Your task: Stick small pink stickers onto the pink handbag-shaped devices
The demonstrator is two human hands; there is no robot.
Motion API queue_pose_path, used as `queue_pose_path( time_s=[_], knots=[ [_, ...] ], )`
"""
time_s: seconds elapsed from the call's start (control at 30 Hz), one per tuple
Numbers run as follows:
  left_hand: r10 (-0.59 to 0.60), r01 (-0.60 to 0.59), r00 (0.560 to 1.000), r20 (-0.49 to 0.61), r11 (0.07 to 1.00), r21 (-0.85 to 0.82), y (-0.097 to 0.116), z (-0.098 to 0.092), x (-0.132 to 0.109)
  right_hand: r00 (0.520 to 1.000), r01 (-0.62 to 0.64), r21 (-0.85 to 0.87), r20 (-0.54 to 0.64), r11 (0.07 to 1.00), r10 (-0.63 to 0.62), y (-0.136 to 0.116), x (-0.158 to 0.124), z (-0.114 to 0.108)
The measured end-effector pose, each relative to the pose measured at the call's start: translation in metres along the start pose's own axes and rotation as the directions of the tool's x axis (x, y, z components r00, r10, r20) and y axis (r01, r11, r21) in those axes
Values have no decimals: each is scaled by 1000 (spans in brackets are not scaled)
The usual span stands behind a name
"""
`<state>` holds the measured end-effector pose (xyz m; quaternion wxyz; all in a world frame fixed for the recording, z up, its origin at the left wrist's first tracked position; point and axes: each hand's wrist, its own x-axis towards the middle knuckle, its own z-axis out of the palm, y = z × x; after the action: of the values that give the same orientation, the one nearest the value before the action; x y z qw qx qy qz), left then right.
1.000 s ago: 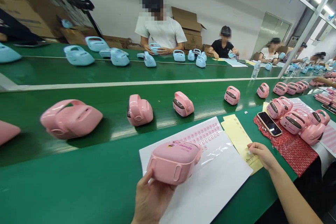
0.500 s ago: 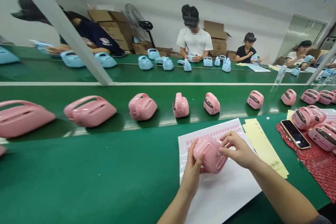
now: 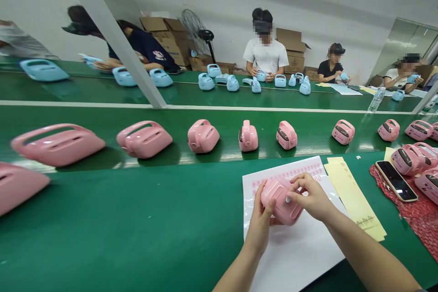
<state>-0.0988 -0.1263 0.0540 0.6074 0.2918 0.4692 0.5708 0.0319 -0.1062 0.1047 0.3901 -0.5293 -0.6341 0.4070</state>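
In the head view, my left hand (image 3: 260,219) is wrapped round a pink plastic casing (image 3: 278,195), thumb on the near side. It is tilted, showing a smooth face with raised oblong ridges. My right hand (image 3: 310,196) is closed in a pinch at the casing's right side. A small white bit (image 3: 288,199) shows at the thumb tip; what it is I cannot make out. Beneath both hands lies a white sheet (image 3: 290,255) with rows of small pink marks (image 3: 273,178) along its far edge.
Several pink handled casings (image 3: 203,137) stand along the green bench (image 3: 137,228). To the right are yellow paper strips (image 3: 356,200), a phone (image 3: 397,181) and red bubble wrap (image 3: 419,223). Beyond a white divider (image 3: 205,108), people handle blue casings (image 3: 232,83). A bottle (image 3: 377,100) stands there too.
The view has swung left, so everything appears shifted to the right. My hands keep nearly the same hold on the pink casing, the right pinch staying at its side.
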Motion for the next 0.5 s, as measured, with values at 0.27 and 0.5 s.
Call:
queue_pose_path(
  time_s=[0.27, 0.5],
  knots=[
    [-9, 8, 1000, -19, 1000, -15, 6, 2, -3, 795, 508, -323, -180, 798, -579, 17, -13, 22],
    [-51, 50, 999, -11, 997, -50, 17, -2, -1, 851, 347, 119, -457, 930, -259, 22, -26, -15]
  ],
)
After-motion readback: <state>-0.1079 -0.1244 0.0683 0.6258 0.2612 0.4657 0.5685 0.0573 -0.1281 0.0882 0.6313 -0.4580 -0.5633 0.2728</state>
